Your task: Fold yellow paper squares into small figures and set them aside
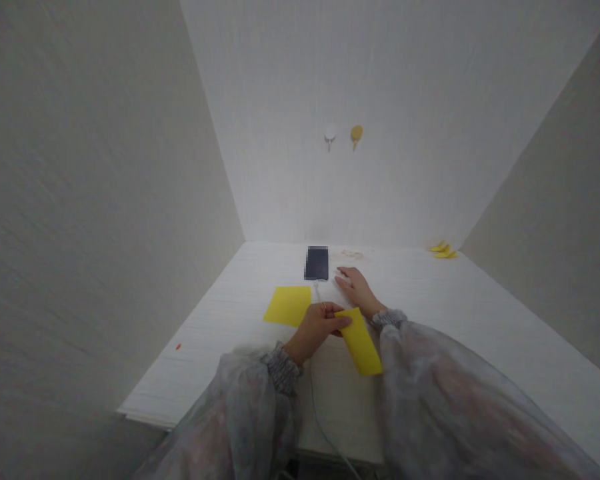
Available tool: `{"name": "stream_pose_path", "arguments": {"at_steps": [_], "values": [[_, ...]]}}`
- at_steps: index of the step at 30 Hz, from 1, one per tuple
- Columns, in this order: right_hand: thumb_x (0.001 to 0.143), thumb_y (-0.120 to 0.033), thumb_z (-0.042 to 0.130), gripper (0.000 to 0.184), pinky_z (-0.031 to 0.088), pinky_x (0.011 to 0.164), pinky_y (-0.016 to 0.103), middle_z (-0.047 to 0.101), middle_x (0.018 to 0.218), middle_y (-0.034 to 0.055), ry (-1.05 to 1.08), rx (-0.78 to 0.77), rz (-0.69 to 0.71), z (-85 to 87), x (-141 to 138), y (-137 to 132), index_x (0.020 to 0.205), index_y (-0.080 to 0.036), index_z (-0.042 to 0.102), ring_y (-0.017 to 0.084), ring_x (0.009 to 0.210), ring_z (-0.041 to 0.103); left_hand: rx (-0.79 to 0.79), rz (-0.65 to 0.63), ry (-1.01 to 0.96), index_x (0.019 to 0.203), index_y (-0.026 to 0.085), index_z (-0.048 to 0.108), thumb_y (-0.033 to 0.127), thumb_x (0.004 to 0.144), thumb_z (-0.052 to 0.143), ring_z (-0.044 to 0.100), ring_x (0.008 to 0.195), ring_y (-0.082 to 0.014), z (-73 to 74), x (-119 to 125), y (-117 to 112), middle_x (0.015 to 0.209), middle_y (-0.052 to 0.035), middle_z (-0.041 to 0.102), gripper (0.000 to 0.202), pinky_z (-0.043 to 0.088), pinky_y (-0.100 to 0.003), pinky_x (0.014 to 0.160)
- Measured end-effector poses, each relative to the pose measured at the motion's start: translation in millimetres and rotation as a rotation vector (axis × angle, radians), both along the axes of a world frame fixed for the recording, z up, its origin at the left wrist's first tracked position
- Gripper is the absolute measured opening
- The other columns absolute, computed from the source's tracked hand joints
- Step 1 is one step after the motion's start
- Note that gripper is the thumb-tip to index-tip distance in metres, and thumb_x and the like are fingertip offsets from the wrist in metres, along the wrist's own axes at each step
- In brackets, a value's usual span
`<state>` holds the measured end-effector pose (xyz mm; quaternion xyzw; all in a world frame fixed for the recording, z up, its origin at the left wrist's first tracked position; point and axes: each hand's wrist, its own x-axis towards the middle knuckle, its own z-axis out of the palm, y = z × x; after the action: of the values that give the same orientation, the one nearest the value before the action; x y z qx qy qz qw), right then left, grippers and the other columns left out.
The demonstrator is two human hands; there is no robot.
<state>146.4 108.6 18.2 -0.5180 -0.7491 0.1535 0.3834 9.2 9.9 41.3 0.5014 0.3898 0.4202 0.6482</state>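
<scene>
My left hand (319,328) pinches the upper end of a narrow yellow paper strip (363,347), which looks folded and slants down toward the front edge of the table. Beside that hand, a wider yellow sheet of paper (287,305) lies flat on the white table. My right hand (351,285) rests farther back, to the right of a dark phone-like device (317,263). Its thumb and fingers are apart, and I see nothing held between them.
A pale cable (314,393) runs from the device past my left wrist to the table's front edge. Several folded yellow paper pieces (445,251) lie in the back right corner. Tan bands (353,254) lie near the back wall, which carries two hooks (357,133). An orange scrap (179,347) is at left.
</scene>
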Motion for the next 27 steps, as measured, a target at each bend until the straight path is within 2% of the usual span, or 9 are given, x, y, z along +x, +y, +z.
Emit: {"name": "stream_pose_path", "arguments": {"at_steps": [3,7,12,18,21,23,25,27], "values": [[0.077,-0.040,0.045,0.040,0.029,0.087,0.041,0.048,0.112,0.0119,-0.126,0.021,-0.076,-3.5,-18.3,29.1,0.112,-0.020,0.051,0.025,0.104,0.040,-0.020,0.022,-0.002,0.076,0.010,0.057,0.030,0.055,0.068,0.060,0.064,-0.0147,0.9,-6.7,4.3,0.075,-0.0074,0.064,0.031,0.047,-0.026,0.059],[0.080,-0.048,0.036,0.041,0.024,0.086,0.045,0.041,0.118,0.0125,-0.260,0.022,-0.140,-6.4,-31.9,48.7,0.109,-0.024,0.053,0.029,0.108,0.033,-0.026,0.059,0.001,0.075,0.009,0.057,0.028,0.055,0.069,0.059,0.061,-0.0128,4.2,-15.8,9.3,0.073,-0.0071,0.064,0.030,0.046,-0.023,0.056],[0.081,-0.050,0.031,0.041,0.023,0.085,0.046,0.040,0.120,0.0115,-0.337,0.010,-0.142,-12.6,-31.9,54.1,0.108,-0.029,0.053,0.029,0.108,0.033,-0.029,0.061,-0.025,0.076,0.010,0.057,0.028,0.055,0.069,0.059,0.062,-0.0128,4.1,-20.2,13.6,0.075,-0.0069,0.064,0.030,0.046,-0.023,0.056],[0.082,-0.045,0.033,0.040,0.025,0.086,0.045,0.044,0.118,0.0119,-0.234,0.037,-0.112,-8.2,-31.2,52.6,0.110,-0.024,0.052,0.027,0.108,0.035,-0.040,0.056,-0.033,0.075,0.010,0.056,0.027,0.055,0.069,0.059,0.062,-0.0130,5.2,-19.7,13.1,0.074,-0.0066,0.064,0.030,0.046,-0.024,0.057],[0.086,-0.038,0.025,0.041,0.028,0.088,0.040,0.051,0.110,0.0124,-0.106,0.063,-0.079,2.8,-23.6,42.8,0.110,-0.017,0.052,0.022,0.106,0.040,-0.038,0.078,-0.020,0.075,0.009,0.056,0.028,0.054,0.070,0.059,0.063,-0.0139,3.2,-20.8,13.7,0.074,-0.0072,0.064,0.031,0.047,-0.024,0.057],[0.088,-0.035,0.018,0.045,0.032,0.087,0.035,0.053,0.107,0.0126,-0.011,0.073,-0.047,10.3,-15.6,26.4,0.106,-0.013,0.053,0.020,0.103,0.043,-0.017,0.079,-0.009,0.076,0.009,0.056,0.030,0.054,0.069,0.059,0.065,-0.0145,0.1,-21.4,15.0,0.076,-0.0080,0.064,0.032,0.047,-0.024,0.057],[0.088,-0.034,0.013,0.048,0.039,0.080,0.030,0.058,0.100,0.0106,0.068,0.057,0.013,14.7,-8.1,1.3,0.100,-0.014,0.055,0.016,0.093,0.051,-0.004,0.071,0.002,0.077,0.009,0.057,0.031,0.054,0.069,0.059,0.064,-0.0143,-3.4,-21.5,16.1,0.075,-0.0079,0.064,0.033,0.046,-0.025,0.057],[0.088,-0.035,0.012,0.051,0.044,0.068,0.026,0.063,0.080,0.0062,0.114,0.016,0.089,14.4,-2.5,-29.0,0.088,-0.016,0.059,0.014,0.075,0.056,0.005,0.053,0.018,0.076,0.010,0.057,0.032,0.055,0.068,0.059,0.063,-0.0137,-6.4,-20.4,16.1,0.074,-0.0070,0.063,0.033,0.046,-0.024,0.057]]}}
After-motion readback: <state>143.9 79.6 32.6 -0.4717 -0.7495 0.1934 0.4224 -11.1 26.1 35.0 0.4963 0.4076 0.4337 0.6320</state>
